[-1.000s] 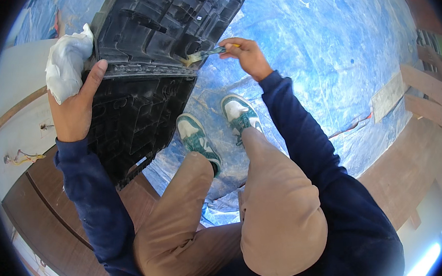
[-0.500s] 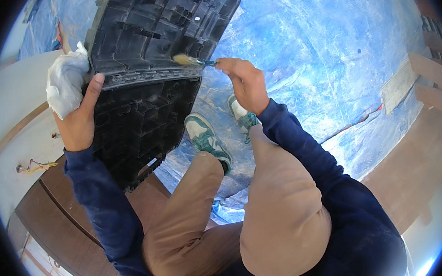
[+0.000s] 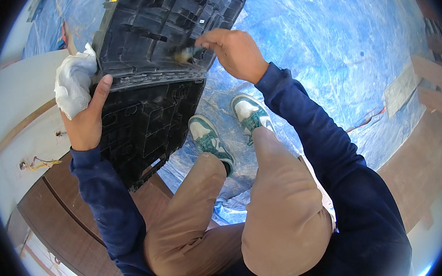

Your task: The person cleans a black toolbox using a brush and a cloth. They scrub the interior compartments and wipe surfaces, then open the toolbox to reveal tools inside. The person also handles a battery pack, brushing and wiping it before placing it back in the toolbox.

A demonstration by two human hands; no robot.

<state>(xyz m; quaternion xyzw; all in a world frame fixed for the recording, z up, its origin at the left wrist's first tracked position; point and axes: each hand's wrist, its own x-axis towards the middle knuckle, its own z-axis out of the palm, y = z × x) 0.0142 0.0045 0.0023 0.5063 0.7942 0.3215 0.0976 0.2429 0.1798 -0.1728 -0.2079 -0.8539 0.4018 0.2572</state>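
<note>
Brush [image 3: 184, 54], small and blurry, is pinched in the right hand [image 3: 238, 54], its tip over the top part of a black plastic panel [image 3: 137, 33]; the left hand [image 3: 87, 128] holds a bunched white cloth [image 3: 75, 82], thumb on the panel's side, other fingers hidden. The panel is ahead and to the left; blue sheeting [image 3: 313, 60] lies under green-and-white shoes [image 3: 206, 138]; brushing looks part done, as the middle ridge [image 3: 150, 79] looks dusty; how much is left, one cannot tell.

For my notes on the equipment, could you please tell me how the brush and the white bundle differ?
The brush is slim and blurred; the white bundle is bulky, crumpled and sharp. The right hand holds the brush; the left hand has the white bundle. Both are by the black panel.
</note>
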